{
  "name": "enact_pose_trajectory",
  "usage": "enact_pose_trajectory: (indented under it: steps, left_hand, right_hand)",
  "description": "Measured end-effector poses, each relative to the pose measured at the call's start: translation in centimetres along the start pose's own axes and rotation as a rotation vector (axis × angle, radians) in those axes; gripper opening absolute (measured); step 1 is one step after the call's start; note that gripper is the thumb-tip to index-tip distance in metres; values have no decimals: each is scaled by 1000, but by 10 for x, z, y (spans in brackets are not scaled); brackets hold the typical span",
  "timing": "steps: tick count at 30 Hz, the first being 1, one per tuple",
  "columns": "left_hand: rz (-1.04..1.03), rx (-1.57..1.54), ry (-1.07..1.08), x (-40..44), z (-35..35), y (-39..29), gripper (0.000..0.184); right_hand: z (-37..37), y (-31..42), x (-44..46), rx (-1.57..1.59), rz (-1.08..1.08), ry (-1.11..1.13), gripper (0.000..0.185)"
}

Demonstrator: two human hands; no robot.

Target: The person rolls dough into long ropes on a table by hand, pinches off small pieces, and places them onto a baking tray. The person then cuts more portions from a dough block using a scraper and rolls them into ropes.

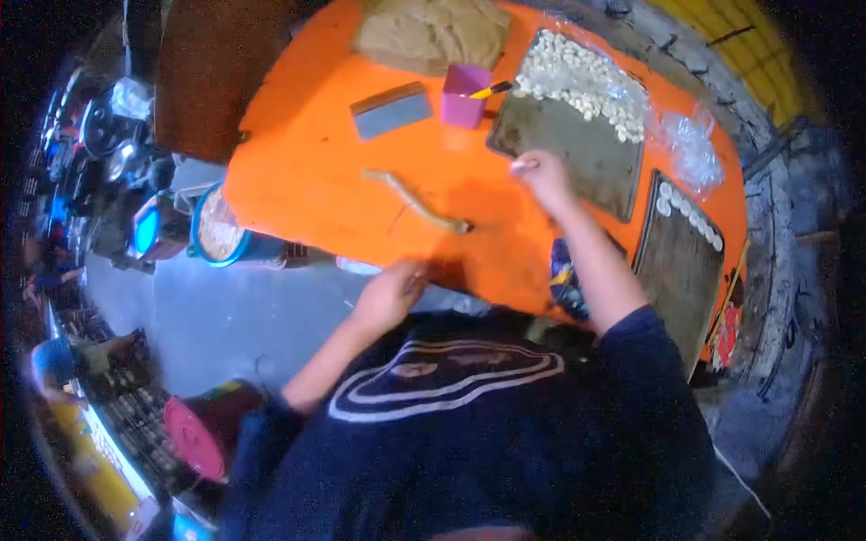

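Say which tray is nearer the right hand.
The tray with many small pale pieces: the right hand is at its edge. The other tray, with a row of pale rounds, lies farther right.

A bakery-type kitchen
Dough slab [433, 36] far on the orange table [302, 171], flat scraper [391, 112], trays [561, 149] of small dough pieces [573, 74] at right

head-worn camera above the orange table [298, 153], facing forward and down, wide view
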State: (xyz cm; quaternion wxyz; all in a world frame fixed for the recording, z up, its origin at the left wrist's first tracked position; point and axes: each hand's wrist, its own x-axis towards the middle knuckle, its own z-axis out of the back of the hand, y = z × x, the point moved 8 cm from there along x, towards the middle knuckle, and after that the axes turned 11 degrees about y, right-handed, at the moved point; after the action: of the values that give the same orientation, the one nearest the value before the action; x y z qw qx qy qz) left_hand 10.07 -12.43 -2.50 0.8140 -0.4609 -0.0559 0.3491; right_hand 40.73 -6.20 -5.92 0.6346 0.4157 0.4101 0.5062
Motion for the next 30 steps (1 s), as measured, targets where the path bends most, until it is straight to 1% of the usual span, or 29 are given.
enact_pose_trajectory:
  steps: [1, 2, 4, 5, 9, 10, 14, 15, 16, 17, 19, 20, 22, 24, 25, 29, 30]
  left_hand:
    - [-83, 102, -19, 10, 2, 2, 31]
    - [-91, 93, -9, 20, 5, 3, 31]
    - [-274, 244, -85, 31, 14, -12, 35]
    - [-287, 239, -67, 40, 16, -7, 35]
    - [-212, 953, 147, 72, -21, 27, 38]
    - [-235, 949, 154, 72, -20, 25, 38]
    - [-378, 814, 86, 70, -6, 1, 42]
    - [-401, 811, 98, 68, -6, -4, 42]
    - [-431, 939, 66, 66, -6, -10, 41]
    - [-464, 1065, 28, 64, -7, -17, 41]
    - [-528, 1313, -60, 61, -16, -28, 40]
    - [-547, 1310, -54, 65, -23, -25, 40]
    - [-527, 302, 64, 85, -17, -1, 36]
    - [-402, -696, 149, 104, -20, 28, 33]
    - [-401, -691, 138, 102, -19, 20, 33]
    - [-141, -889, 250, 87, -29, -9, 22]
    - [-137, -886, 244, 86, -30, -16, 22]
  right_hand:
    - [-22, 3, -16, 11, 43, 56, 14]
    - [-38, 14, -31, 4, 32, 47, 14]
    - [-77, 38, -53, -139, 31, 120, 13]
    - [-85, 37, -55, -140, 16, 103, 13]
    - [-107, 50, -64, -610, 212, 16, 16]
    - [-111, 53, -66, -619, 196, 1, 16]
    - [-124, 89, -91, -905, 383, -249, 18]
    - [-130, 82, -86, -895, 397, -230, 17]
    - [-134, 74, -78, -885, 412, -211, 16]
    - [-134, 75, -74, -897, 393, -228, 16]
    - [-136, 62, -65, -929, 206, -72, 22]
    - [-130, 66, -73, -932, 190, -83, 22]
    - [-117, 63, -85, -560, 68, -47, 19]
    - [-110, 57, -91, -187, -30, 7, 18]
    - [-106, 55, -92, -186, -21, 14, 18]
    - [-103, 30, -102, 517, 24, 187, 17]
    - [-102, 30, -105, 521, 26, 194, 17]
